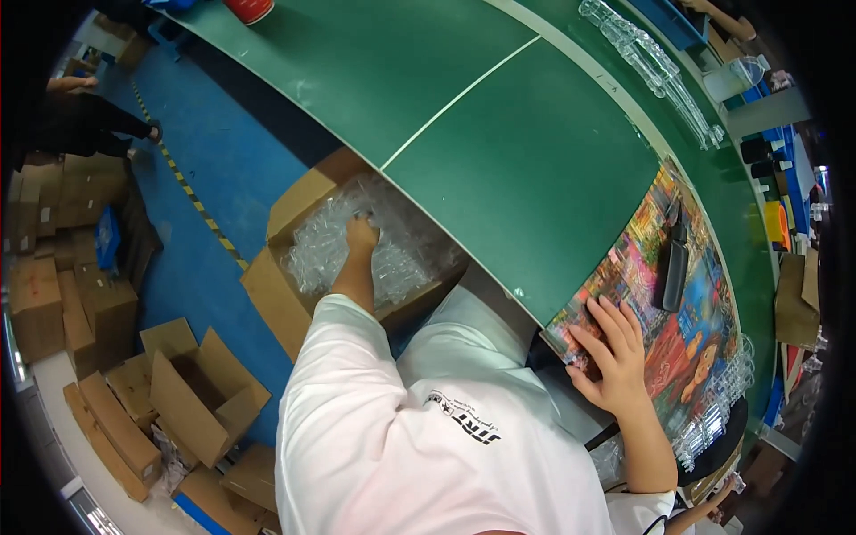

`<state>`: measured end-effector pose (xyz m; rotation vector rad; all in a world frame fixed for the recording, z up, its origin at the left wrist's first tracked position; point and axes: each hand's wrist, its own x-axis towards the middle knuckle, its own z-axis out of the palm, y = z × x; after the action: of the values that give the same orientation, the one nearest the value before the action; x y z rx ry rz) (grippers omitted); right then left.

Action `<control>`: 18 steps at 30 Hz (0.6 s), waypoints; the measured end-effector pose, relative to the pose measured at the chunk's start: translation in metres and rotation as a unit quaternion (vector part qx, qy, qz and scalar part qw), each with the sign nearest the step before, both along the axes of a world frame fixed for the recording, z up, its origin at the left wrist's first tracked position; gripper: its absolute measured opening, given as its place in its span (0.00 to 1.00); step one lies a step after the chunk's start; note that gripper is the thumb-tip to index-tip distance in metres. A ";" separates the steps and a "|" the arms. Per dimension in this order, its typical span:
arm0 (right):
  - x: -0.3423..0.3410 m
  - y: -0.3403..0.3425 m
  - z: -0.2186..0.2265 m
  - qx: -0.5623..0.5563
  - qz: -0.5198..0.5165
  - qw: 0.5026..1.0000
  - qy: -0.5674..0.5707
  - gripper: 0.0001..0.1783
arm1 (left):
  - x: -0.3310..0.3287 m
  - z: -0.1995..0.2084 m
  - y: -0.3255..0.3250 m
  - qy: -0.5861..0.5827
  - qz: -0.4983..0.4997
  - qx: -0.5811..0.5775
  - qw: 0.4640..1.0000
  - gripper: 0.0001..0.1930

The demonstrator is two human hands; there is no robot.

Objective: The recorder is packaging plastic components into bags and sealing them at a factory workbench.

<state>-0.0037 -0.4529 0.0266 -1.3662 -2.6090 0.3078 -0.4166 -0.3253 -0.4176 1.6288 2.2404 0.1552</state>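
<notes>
My left hand reaches down into an open cardboard box on my left, below the table edge. It touches a heap of clear plastic pieces inside. Its fingers point into the heap and are mostly hidden, so their grip does not show. On the table, my right hand rests open, fingers spread, on the near corner of a colourful printed mat. A black-handled tool lies on the mat beyond that hand; its kind is not clear.
A green table spans the front. Clear plastic parts lie in a row at its far side and in a pile at right. A red cup stands at far left. Cardboard boxes crowd the floor; another person's legs show beyond.
</notes>
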 end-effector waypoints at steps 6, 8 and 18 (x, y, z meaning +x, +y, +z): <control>0.003 -0.002 0.001 -0.009 -0.012 1.000 0.011 0.25 | 0.014 0.022 0.075 0.047 0.070 -0.080 0.993 0.21; 0.002 0.001 0.000 -0.012 -0.012 1.000 0.019 0.25 | -0.015 -0.002 0.081 0.093 0.070 -0.078 0.990 0.20; -0.001 0.002 0.012 -0.018 -0.039 0.998 0.034 0.24 | -0.037 0.135 0.022 -0.019 -0.136 0.162 0.977 0.07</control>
<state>-0.0048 -0.4505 0.0389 -1.4383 -2.4994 0.3838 -0.4538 -0.3033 -0.2822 2.0613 2.0166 0.4959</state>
